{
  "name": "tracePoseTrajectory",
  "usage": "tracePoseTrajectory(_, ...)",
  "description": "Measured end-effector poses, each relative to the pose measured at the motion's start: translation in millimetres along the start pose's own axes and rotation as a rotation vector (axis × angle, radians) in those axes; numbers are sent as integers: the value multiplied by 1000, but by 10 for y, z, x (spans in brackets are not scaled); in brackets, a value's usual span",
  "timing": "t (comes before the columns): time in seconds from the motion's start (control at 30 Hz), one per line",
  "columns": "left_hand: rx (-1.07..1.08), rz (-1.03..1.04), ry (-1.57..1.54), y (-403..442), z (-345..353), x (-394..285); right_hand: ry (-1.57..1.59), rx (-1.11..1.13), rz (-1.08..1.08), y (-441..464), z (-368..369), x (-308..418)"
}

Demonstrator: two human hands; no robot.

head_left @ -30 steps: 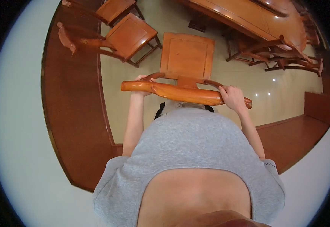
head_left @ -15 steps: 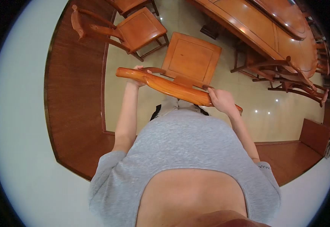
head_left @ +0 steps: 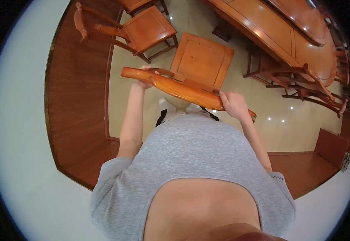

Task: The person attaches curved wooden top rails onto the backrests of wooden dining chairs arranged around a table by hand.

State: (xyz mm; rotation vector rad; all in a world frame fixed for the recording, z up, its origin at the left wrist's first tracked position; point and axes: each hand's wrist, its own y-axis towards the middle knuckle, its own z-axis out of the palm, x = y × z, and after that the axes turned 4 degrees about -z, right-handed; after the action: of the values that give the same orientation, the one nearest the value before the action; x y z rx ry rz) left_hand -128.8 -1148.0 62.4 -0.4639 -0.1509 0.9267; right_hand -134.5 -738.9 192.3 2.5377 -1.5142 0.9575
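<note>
Ahead of torso (head_left: 193, 148) | chair rail (head_left: 179, 90) aslant, right end nearer, seat (head_left: 202, 56) forward — left hand (head_left: 144, 84), right hand (head_left: 235, 105) gripping it

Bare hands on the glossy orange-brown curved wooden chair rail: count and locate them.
2: left hand near the left end of the rail; right hand near its right end.

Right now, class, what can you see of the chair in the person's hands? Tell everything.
The chair looks like glossy orange-brown wood. Its squarish seat, a framed panel with a small dark mark, shows its top and extends away from the person. A flat back panel and curved side posts seem to join it to a thick, bowed top rail, held towards its ends by the left grip and right grip. The legs are hidden.
</note>
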Motion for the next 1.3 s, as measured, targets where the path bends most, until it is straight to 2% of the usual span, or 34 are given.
tracePoseTrajectory(0.07,13,-10,-21,7,0,19,13,-27,23,27,37,-9)
tracePoseTrajectory(0.17,-36,82,9,75,-31,48,12,-87,70,66,42,38)
tracePoseTrajectory(0.23,-258,167,-24,197,-101,4,-16,-126,95,122,3,4)
tracePoseTrajectory(0.4,-109,88,51,317,-211,-111,-44,-119,149,215,-76,-91)
tracePoseTrajectory(0.47,-65,52,28,316,-173,-139,-21,-156,90,253,-89,-126)
tracePoseTrajectory(0.53,-13,119,72,273,-73,-69,-13,-113,140,271,-149,-41)
tracePoseTrajectory(0.67,-11,4,36,239,-45,-116,-21,-97,165,301,-160,-50)
tracePoseTrajectory(0.83,-69,16,60,254,-8,-140,27,-111,204,350,-203,-32)
tracePoseTrajectory(1.3,-10,-72,138,224,114,-244,12,-218,268,379,-226,2)
